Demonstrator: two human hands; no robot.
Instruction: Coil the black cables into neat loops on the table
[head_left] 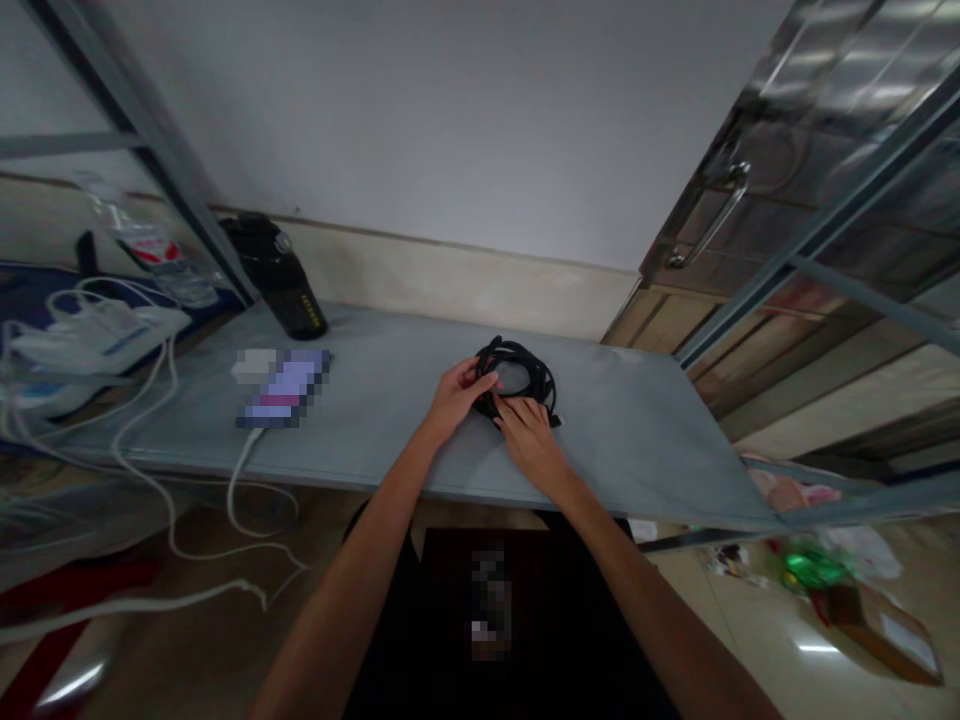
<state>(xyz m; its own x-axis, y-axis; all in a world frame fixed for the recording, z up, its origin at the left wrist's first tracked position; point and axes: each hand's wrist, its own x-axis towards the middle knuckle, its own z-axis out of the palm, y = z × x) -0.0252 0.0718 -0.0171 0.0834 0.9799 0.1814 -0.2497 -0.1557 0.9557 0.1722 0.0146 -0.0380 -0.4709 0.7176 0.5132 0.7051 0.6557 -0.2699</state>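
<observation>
A coiled black cable (525, 372) lies on the grey table (630, 430), near the middle. My left hand (454, 397) grips the coil's left side, fingers curled round the strands. My right hand (529, 435) presses on the coil's near edge, its fingers closed on the cable. Both forearms reach in from the bottom of the view.
A phone (283, 388) with a white charging cord (240, 480) lies left on the table. A black bottle (276, 275) stands at the back left by a clear plastic bottle (154, 250). White power strip and cords (90, 335) sit far left. A metal door (795, 180) stands right.
</observation>
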